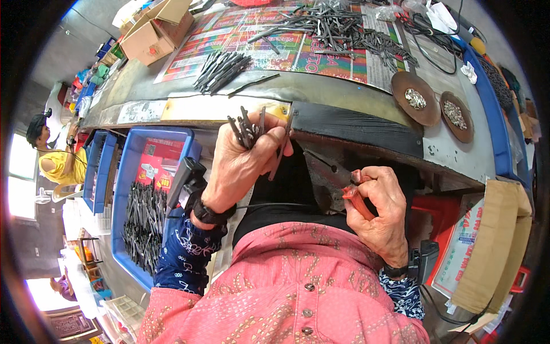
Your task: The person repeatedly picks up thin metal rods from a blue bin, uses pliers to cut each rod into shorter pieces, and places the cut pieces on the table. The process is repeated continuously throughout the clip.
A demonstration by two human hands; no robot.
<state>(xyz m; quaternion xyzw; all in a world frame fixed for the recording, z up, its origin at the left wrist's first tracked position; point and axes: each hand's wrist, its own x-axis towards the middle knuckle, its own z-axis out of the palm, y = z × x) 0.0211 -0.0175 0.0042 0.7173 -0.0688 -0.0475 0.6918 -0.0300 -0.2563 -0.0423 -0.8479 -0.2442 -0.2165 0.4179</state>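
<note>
My left hand (240, 163) is closed round a bunch of thin dark strips (246, 131), their ends sticking up past the fingers at the table's front edge. One longer strip points down beside the thumb. Below the edge, over my lap, my right hand (385, 215) grips pliers (331, 171) by their orange-red handles. The pliers' dark jaws point up and left toward the left hand, apart from the strips. A small heap of similar strips (222, 71) lies on the table beyond my left hand, with a single strip (253, 84) beside it.
A blue bin (118, 241) full of dark strips stands at left. More strips (344, 31) are heaped at the table's far side. Two brown bowls (408, 117) hold small silvery pieces. Cardboard boxes (153, 41) sit far left and near right. A person in yellow (63, 166) works at far left.
</note>
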